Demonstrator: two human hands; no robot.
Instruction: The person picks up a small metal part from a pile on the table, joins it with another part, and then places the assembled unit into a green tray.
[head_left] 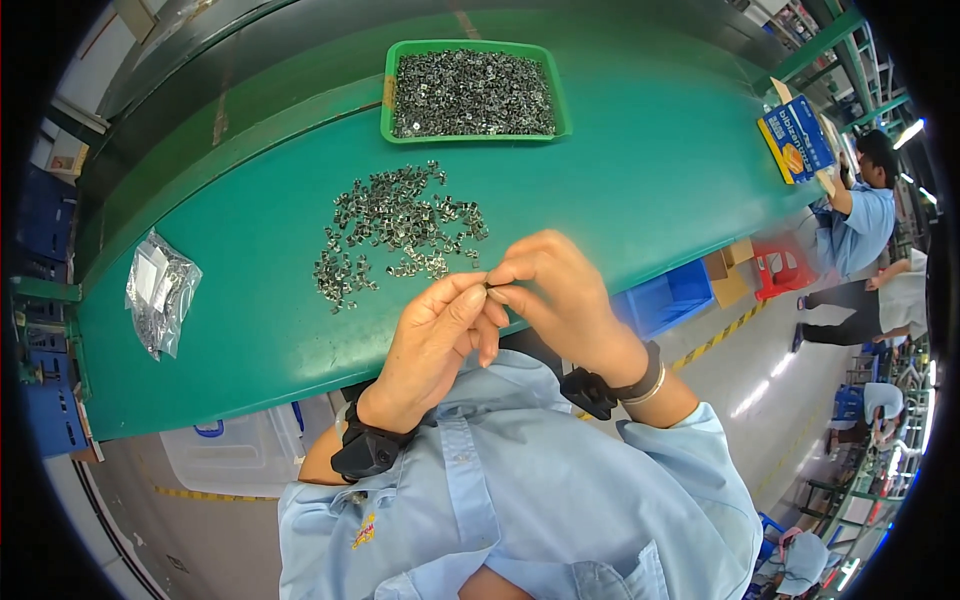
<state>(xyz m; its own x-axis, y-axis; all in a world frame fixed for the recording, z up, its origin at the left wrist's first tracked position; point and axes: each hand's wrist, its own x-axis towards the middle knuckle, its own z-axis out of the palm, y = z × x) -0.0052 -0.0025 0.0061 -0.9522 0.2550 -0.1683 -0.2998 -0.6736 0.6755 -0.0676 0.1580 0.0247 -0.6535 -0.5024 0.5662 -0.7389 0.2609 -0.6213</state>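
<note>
At far left we see a clear plastic bag [160,293] of metal bits on the green table [640,170]. Our left hand [432,345] and right hand [555,290] pinch fingertips together on a small metal clip [489,289], mostly hidden. Behind lie loose clips [395,232] and a green tray [471,92]; right, a blue box [795,135].

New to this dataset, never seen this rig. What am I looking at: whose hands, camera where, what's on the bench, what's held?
No robot: a person at work, filmed by a fisheye camera worn on their head and looking down, so straight edges curve. The left hand and right hand meet in a pinch grip on one small metal clip, too small to make out further. On the green bench lie a loose pile of metal clips, a green tray full of them, and a clear plastic bag. Other workers sit at right.
</note>
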